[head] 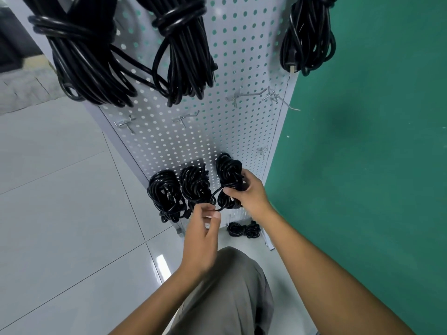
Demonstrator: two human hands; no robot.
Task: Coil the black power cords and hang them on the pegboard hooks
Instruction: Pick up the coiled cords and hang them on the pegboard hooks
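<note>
Green wall and pale floor tiles frame a white pegboard (193,131) that already carries large coiled cords on its upper hooks and two smaller bundles (179,189) low down, with bare hooks (186,118) between them — free places, I judge, for what is left. The right hand (249,192) curls its fingers round the coiled cord (228,175) at the board's foot, seemingly to stop the loops springing apart, while the left hand (203,228) pinches the loose tail (216,209) narrowly between thumb and fingertips — probably to wrap it round the bundle. One more small coil (243,229) lies on the floor beside the base, not yet hung.
</note>
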